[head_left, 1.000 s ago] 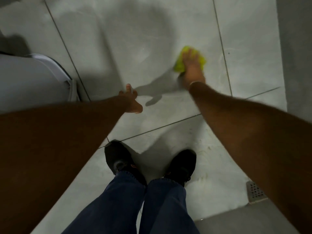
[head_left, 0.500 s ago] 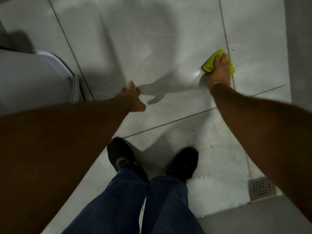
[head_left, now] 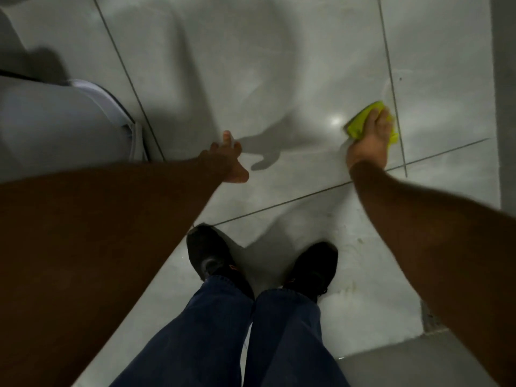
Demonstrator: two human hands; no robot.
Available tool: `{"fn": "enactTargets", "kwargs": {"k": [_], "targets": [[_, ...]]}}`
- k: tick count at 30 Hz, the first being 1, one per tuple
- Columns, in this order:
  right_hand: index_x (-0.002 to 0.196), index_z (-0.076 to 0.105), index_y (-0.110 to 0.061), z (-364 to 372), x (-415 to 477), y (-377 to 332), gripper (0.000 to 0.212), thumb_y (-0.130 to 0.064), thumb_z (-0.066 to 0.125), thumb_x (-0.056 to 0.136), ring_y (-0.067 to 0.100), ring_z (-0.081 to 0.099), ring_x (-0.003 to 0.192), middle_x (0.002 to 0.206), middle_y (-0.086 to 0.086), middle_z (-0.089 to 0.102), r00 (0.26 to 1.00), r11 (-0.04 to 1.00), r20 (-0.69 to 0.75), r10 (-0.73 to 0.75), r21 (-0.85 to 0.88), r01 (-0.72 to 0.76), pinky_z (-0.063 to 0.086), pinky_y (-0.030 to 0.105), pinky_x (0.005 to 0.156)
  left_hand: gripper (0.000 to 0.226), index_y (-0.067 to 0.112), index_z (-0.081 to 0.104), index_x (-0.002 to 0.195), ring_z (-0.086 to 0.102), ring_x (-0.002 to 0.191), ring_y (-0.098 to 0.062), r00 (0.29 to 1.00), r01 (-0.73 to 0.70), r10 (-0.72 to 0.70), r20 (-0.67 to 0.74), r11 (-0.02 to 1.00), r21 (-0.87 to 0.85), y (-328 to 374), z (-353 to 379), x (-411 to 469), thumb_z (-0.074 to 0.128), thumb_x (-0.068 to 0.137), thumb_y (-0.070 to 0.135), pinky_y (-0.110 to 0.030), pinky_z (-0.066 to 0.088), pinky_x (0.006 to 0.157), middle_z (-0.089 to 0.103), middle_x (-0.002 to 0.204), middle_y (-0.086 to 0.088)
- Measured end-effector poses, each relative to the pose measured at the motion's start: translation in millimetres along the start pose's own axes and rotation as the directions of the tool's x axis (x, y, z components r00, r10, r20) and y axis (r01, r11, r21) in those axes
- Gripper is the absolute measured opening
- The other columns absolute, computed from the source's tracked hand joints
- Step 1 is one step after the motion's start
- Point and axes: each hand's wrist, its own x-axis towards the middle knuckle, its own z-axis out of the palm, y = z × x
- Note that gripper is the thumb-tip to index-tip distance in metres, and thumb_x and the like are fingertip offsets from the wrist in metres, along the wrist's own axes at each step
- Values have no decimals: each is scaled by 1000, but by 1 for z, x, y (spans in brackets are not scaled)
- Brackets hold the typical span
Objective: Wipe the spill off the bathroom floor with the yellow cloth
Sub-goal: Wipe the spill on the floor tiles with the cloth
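Two bare arms, right hand (head_left: 371,141) pressed flat over yellow cloth (head_left: 358,122) on floor (head_left: 251,65) at right, cloth half hidden, left hand (head_left: 229,157) empty with fingers spread, spill hard to see, drain (head_left: 430,317) cut off by arm

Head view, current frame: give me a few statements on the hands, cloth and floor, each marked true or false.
1. The right hand presses the yellow cloth flat on the floor. True.
2. The left hand also holds a cloth. False: it is bare and open, fingers spread, close above the tile.
3. The cloth lies close to a grout line between tiles. True.
4. The person is barefoot. False: two black shoes stand on the tile, under blue trouser legs.
5. The cloth is right beside the white fixture at the left. False: the cloth is on the far right side, well away from it.
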Motion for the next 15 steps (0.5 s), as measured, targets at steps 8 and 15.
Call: {"fn": "enactTargets", "kwargs": {"k": [8, 15], "targets": [[159, 25, -11, 51, -149, -28, 75, 6, 42, 89, 39, 10, 157, 169, 12, 15, 880, 902, 246, -407, -45, 430, 9, 51, 129, 99, 21, 4, 170, 6, 163, -42, 999, -5, 5, 35, 1000, 0, 4, -13, -4, 64, 94, 40, -55, 20, 131, -21, 176, -5], [158, 30, -8, 39, -105, 6, 72, 10, 41, 89, 37, 22, 155, 167, 14, 25, 943, 941, 86, -320, -83, 327, 22, 47, 128, 97, 22, 7, 170, 12, 162, -39, 999, -28, 30, -32, 999, 45, -3, -7, -9, 64, 93, 40, -55, 21, 130, -17, 177, -6]]}}
